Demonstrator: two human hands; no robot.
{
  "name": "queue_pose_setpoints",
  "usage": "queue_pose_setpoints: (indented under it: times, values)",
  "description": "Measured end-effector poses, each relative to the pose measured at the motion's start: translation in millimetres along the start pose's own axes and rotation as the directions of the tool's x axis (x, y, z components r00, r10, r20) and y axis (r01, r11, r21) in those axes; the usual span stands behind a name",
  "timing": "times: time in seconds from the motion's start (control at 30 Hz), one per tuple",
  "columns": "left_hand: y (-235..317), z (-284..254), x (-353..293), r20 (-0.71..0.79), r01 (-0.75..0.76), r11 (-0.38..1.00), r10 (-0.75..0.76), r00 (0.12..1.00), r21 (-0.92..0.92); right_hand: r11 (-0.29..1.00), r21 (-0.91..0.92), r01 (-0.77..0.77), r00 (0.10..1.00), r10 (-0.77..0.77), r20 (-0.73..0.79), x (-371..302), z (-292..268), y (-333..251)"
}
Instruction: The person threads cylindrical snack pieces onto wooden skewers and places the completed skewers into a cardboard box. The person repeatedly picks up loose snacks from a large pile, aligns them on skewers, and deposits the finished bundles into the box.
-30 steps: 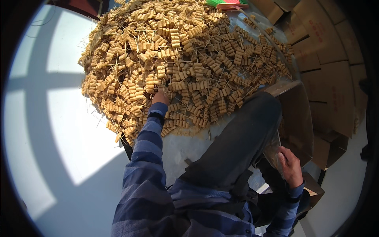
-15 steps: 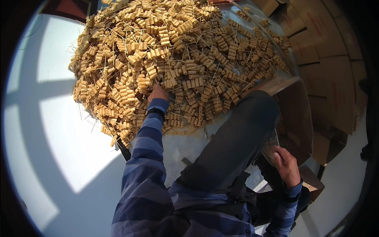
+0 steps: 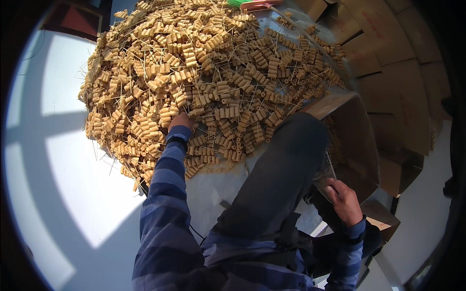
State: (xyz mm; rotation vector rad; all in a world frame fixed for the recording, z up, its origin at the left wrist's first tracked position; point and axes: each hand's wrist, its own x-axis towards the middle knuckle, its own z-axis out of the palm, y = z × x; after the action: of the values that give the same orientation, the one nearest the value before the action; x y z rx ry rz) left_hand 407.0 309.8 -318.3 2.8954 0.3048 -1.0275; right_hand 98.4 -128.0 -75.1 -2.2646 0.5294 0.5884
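Observation:
A large heap of tan, ridged, tube-shaped pieces on thin sticks (image 3: pixel 213 77) spreads out in front of me. My left hand (image 3: pixel 181 121) reaches into its near side and touches the pieces. The fingertips are hidden among them, so I cannot tell what they hold. Lower right, beside my bent knee, my right hand (image 3: pixel 345 202) is closed with thumb and fingers on the edge of some clear plastic film (image 3: pixel 322 183). This film hangs by an open cardboard box (image 3: pixel 357 140), with some tan pieces visible inside near my knee.
Flattened cardboard boxes (image 3: pixel 388 87) lie along the right, with smaller open cartons (image 3: pixel 381 220) near my right arm. At the top are green bristles (image 3: pixel 236 3) and a red plastic piece (image 3: pixel 259 5). Crumbs (image 3: pixel 221 169) lie at the heap's near edge.
The whole view has shifted slightly, bringing the green bristles in at the top. My left hand stays at the heap and my right hand keeps hold of the plastic film.

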Motion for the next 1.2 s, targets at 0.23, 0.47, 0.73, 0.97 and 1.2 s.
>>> queue_pose_setpoints:
  times: [0.23,0.47,0.73,0.97,1.2]
  values:
    - [-5.8,14.8,7.1,-0.004,-0.081,0.976,0.082,0.997,-0.203,0.999,-0.021,0.033,0.999,-0.033,-0.015,-2.8,7.6,3.6]
    - [-18.3,-18.5,-23.4,-0.103,-0.366,0.922,0.379,0.920,0.129,0.994,-0.014,0.107,0.993,-0.107,-0.051,-3.8,9.3,-1.2]
    - [-35.5,-82.4,-73.3,-0.019,-0.295,0.882,0.310,0.951,-0.368,0.991,-0.011,0.132,0.987,-0.132,-0.096,-18.4,3.7,-6.8]
    - [-50.9,-158.1,-145.5,-0.030,-0.188,0.365,0.398,0.917,-0.912,0.986,0.022,0.167,0.975,-0.161,-0.154,-37.9,7.4,-1.6]
    - [-43.3,-130.7,-150.0,0.062,0.030,0.078,0.446,0.893,-0.997,0.982,0.076,0.174,0.976,-0.162,-0.146,-57.1,8.1,-2.5]
